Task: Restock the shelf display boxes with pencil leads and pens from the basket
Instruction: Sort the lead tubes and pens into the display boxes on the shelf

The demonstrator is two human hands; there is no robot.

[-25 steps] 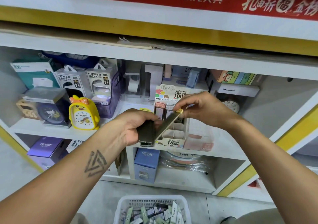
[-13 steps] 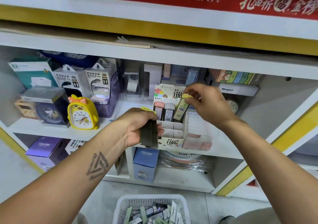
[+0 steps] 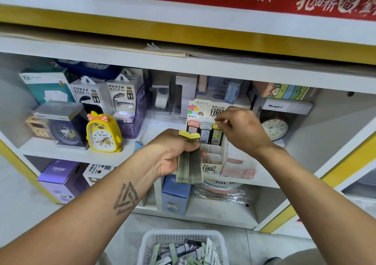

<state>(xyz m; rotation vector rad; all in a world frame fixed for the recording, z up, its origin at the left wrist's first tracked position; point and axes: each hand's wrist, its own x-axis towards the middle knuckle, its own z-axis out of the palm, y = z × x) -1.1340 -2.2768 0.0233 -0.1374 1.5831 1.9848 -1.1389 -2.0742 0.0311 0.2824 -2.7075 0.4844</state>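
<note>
The fingers (image 3: 220,119) of the right hand (image 3: 243,129) are loosely curled, thumb and forefinger close together just above the yellow-capped lead case (image 3: 216,134). Whether they touch its cap or hover a little over it is hard to tell from this angle. That case stands upright in the back row of the display box (image 3: 211,168), at the right end, beside a grey-capped case (image 3: 205,133) and a pink-capped one (image 3: 192,128). The compartments in front of that row show bare white dividers.

The left hand (image 3: 173,154) grips a stack of lead cases (image 3: 190,163), fingers wrapped round its upper half, yellow caps showing above the knuckles and the grey-green bodies hanging below the palm. The stack is held just in front of the display box, overlapping its left edge in view. The left forearm bears a triangular tattoo (image 3: 126,198).

The display box sits on the middle shelf (image 3: 154,128), near its front edge, next to a pale pink box (image 3: 239,168). Further left on the same shelf stand a yellow duck clock (image 3: 102,133) and two power bank packages (image 3: 105,95). A round white clock (image 3: 274,129) stands to the right, behind the right wrist.

On the floor below, a white basket (image 3: 183,237) holds a jumble of more lead cases.
</note>
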